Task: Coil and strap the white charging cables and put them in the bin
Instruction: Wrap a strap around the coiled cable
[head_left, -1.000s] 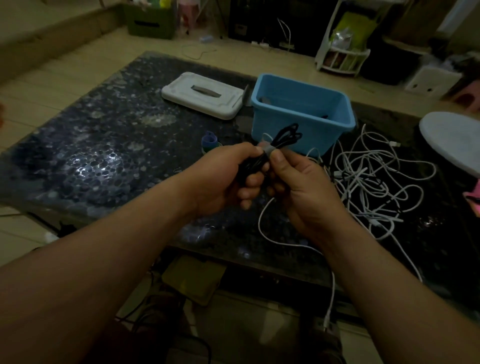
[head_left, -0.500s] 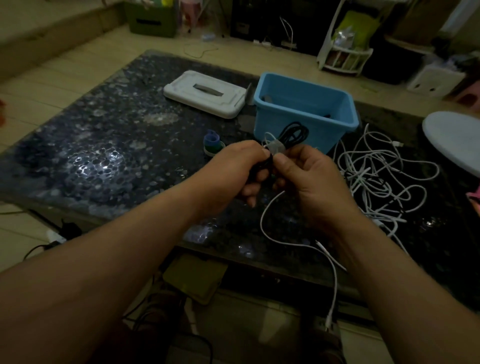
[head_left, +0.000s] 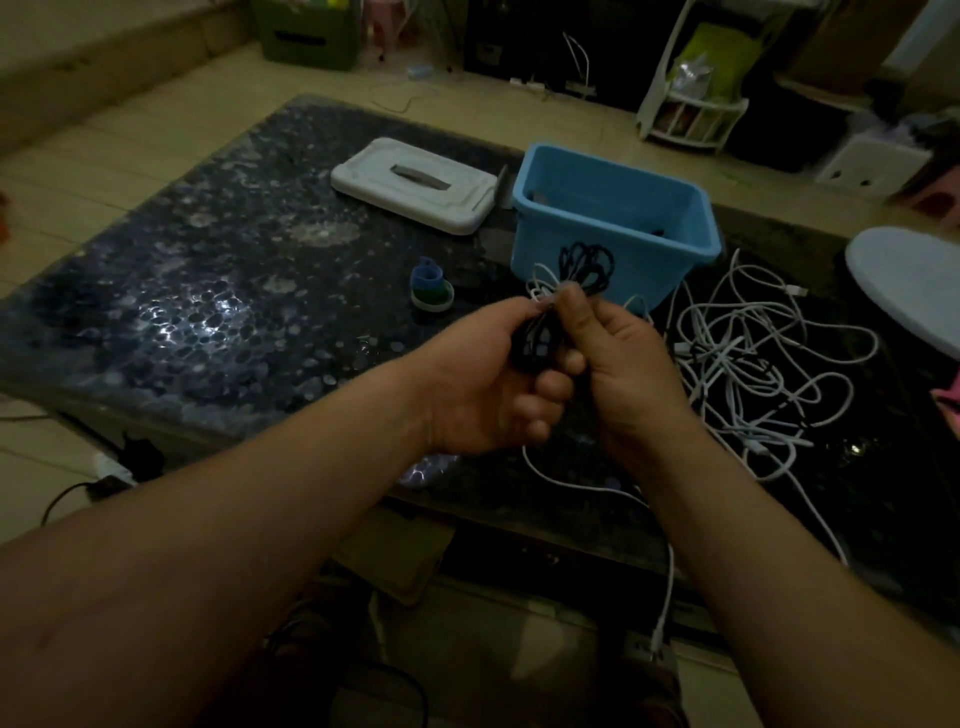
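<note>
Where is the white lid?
In the head view the white lid lies flat on the far side of the dark table, just left of the blue bin and beyond the small blue-and-green roll.

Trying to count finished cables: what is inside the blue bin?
Inside the blue bin only bare far walls and a small dark shape in the left corner show. Its near wall hides the bottom.

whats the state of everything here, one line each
left hand, grips the cable bundle
right hand, pinches the bundle's top
cable bundle, coiled, loops fanned above the hands
blue bin, open, lid off
white lid, flat on the table left of the bin
loose white cables, tangled right of the bin
strap rolls, on the table, untouched
</note>
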